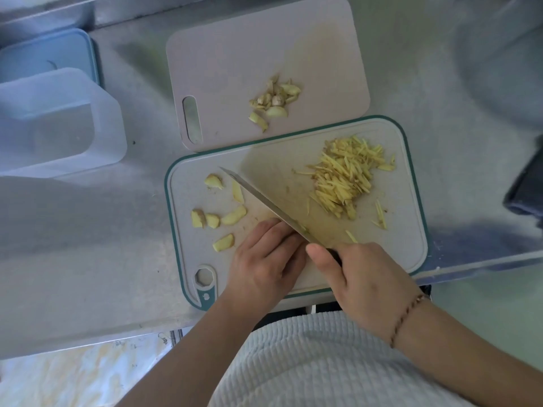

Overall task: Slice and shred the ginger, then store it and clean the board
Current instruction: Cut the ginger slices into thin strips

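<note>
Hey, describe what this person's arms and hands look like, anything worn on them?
Both forearms are bare, with no sleeves reaching them and no gloves on the hands. The right hand has a thin reddish-brown beaded or braided bracelet around its wrist. The left hand and its wrist show no jewellery. No rings can be made out. The person wears a white waffle-textured top.

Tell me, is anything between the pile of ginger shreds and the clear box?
Yes. The knife lies slanted across the green-edged board, between the shredded ginger and the clear box; unshredded ginger pieces sit there too.
</note>
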`<state>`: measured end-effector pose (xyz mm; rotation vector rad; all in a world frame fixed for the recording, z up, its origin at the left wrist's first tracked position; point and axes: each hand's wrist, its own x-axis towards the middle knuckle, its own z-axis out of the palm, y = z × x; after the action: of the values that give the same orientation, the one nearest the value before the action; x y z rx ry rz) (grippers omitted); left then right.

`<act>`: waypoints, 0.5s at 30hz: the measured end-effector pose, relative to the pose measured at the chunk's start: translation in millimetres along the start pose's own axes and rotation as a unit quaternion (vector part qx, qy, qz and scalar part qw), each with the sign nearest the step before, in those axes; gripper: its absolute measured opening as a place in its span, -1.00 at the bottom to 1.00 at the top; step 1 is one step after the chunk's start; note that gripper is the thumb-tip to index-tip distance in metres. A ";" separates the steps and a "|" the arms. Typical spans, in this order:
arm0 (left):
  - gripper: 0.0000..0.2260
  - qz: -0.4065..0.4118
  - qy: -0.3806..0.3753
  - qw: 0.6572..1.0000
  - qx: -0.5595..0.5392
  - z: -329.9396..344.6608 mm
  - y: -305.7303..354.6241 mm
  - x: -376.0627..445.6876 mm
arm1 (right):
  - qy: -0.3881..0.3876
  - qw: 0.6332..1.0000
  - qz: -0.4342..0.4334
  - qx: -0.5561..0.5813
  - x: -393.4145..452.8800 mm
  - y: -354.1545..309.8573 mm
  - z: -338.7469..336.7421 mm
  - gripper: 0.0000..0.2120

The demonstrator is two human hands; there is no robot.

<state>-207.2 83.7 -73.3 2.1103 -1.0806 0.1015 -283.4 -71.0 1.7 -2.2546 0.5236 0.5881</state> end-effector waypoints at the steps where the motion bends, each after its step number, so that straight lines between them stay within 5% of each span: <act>1: -0.91 -0.002 0.004 1.000 0.001 -0.3 0.6 0.3 | -0.001 1.000 0.001 0.004 -3.9 1.0 0.2 -0.35; 15: -0.92 -0.013 0.006 1.000 -0.003 -0.7 1.0 1.3 | 0.010 1.000 -0.019 0.006 6.9 -4.3 2.9 -0.29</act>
<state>-206.9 82.9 -71.8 2.1147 -1.0456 0.0977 -276.3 -67.4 -1.6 -2.2560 0.4911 0.5425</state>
